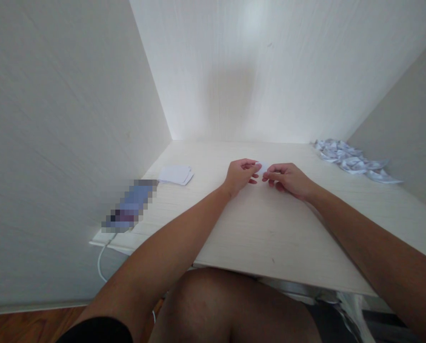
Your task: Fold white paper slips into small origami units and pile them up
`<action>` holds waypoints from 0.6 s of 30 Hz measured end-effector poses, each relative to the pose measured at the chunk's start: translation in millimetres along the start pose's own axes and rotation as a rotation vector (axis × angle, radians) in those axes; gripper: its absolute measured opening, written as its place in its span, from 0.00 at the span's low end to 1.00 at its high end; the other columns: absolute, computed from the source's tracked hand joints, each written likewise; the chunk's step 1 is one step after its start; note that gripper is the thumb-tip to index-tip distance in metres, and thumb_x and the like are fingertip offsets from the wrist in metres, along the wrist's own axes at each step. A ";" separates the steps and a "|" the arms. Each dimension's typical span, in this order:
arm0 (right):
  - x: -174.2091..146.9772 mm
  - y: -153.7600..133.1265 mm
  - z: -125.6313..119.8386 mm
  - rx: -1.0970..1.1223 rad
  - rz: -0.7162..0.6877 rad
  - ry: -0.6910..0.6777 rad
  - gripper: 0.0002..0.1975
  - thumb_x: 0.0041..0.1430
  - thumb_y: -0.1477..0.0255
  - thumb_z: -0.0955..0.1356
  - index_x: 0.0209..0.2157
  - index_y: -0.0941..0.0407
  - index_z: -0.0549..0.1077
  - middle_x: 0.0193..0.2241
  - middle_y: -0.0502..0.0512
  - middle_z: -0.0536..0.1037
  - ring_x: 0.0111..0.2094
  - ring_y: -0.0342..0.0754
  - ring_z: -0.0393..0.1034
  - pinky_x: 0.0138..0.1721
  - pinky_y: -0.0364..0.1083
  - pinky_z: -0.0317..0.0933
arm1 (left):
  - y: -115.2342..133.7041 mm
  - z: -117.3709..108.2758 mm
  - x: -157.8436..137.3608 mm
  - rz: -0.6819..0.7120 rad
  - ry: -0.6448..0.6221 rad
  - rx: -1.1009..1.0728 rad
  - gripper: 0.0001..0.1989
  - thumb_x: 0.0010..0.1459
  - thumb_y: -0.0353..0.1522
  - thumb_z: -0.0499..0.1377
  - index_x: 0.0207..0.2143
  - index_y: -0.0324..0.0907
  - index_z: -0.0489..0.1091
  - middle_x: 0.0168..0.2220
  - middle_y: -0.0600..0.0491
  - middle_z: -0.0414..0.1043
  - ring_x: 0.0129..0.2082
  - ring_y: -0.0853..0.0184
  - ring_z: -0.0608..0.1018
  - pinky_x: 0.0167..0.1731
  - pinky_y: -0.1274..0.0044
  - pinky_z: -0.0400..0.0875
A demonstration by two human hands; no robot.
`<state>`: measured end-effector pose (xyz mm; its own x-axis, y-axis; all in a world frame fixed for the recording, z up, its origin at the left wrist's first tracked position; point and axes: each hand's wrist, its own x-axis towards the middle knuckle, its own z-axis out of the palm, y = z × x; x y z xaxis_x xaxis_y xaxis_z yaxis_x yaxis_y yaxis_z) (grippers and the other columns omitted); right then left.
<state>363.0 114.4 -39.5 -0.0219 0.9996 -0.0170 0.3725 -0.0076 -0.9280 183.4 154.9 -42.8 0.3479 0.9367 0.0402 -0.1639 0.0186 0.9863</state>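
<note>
Over the middle of the table, a small piece of white paper (262,167) shows between my two hands. My left hand (242,173) pinches its left side between thumb and forefinger, the other fingers loosely curled. On the other side, my right hand (286,179) has thumb and fingertips closed at the paper's right edge. The fingers cover part of the paper, so whether it is folded I cannot tell. A short stack of white paper sheets (174,174) lies to the left of my left hand, its edges slightly uneven.
At the back right lies a heap of folded white paper pieces (351,159). A blurred-out flat device (132,205) rests near the table's left edge, with a white cable (99,262) hanging below. Pale panels enclose the white table (241,233) at the left, back and right.
</note>
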 end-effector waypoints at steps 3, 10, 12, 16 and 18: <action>-0.1 0.7 0.1 -0.004 -0.009 -0.004 0.11 0.56 0.63 0.74 0.30 0.57 0.78 0.21 0.52 0.75 0.16 0.38 0.59 0.15 0.39 0.49 | 2.0 1.3 -1.6 0.011 0.011 0.023 0.05 0.62 0.26 0.64 0.31 0.37 0.73 0.25 0.55 0.73 0.25 0.73 0.76 0.21 0.84 0.72; -2.3 -3.2 4.4 -0.093 -0.026 0.011 0.15 0.59 0.60 0.72 0.28 0.57 0.76 0.23 0.53 0.77 0.17 0.39 0.60 0.17 0.41 0.52 | -2.0 7.5 -2.2 0.039 0.052 0.072 0.05 0.63 0.27 0.63 0.32 0.38 0.72 0.26 0.56 0.72 0.24 0.73 0.76 0.20 0.84 0.70; -2.9 -4.0 3.6 -0.094 -0.024 -0.006 0.16 0.58 0.59 0.73 0.26 0.56 0.74 0.23 0.52 0.77 0.17 0.39 0.60 0.18 0.41 0.53 | -4.1 7.5 -1.6 0.051 0.049 0.084 0.04 0.62 0.28 0.64 0.33 0.38 0.74 0.26 0.55 0.73 0.24 0.73 0.76 0.20 0.84 0.70; -4.0 -5.2 4.1 -0.111 -0.031 -0.013 0.20 0.56 0.54 0.74 0.26 0.56 0.74 0.22 0.52 0.77 0.17 0.40 0.61 0.18 0.42 0.54 | -6.7 6.9 -1.1 0.088 0.055 0.108 0.05 0.62 0.29 0.65 0.31 0.39 0.75 0.25 0.55 0.74 0.24 0.73 0.76 0.22 0.84 0.70; -4.9 -7.0 7.0 -0.126 -0.046 0.008 0.22 0.55 0.50 0.73 0.27 0.56 0.75 0.22 0.53 0.77 0.17 0.40 0.61 0.18 0.42 0.54 | -6.6 8.5 -2.0 0.103 0.072 0.112 0.06 0.62 0.29 0.64 0.30 0.39 0.74 0.24 0.56 0.74 0.24 0.73 0.75 0.23 0.83 0.70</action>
<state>354.0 109.3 -35.5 -0.0343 0.9990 0.0284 0.4846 0.0415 -0.8737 191.6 150.0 -48.0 0.2671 0.9542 0.1346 -0.0897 -0.1145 0.9894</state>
